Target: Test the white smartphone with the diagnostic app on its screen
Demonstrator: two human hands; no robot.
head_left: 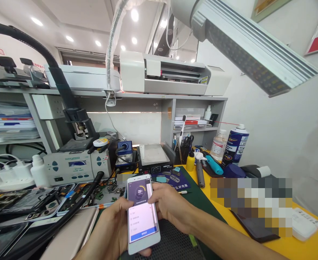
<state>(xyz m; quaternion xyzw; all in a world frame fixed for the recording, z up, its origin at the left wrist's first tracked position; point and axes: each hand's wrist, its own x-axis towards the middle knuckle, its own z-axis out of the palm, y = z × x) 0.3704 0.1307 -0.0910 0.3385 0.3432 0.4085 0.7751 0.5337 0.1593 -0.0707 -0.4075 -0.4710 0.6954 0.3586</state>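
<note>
White phone [142, 215], lit screen showing 25.

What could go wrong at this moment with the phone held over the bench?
The left hand cradles the phone from below while the right hand touches its edge; a slip might drop it onto the mat. Opened phones and a black hose crowd the left side, so a left elbow might snag them. The lamp hangs close overhead and might be bumped.

Bright ceiling spots [135, 15] glare; edges bend wide; one patch pixelated.
</note>
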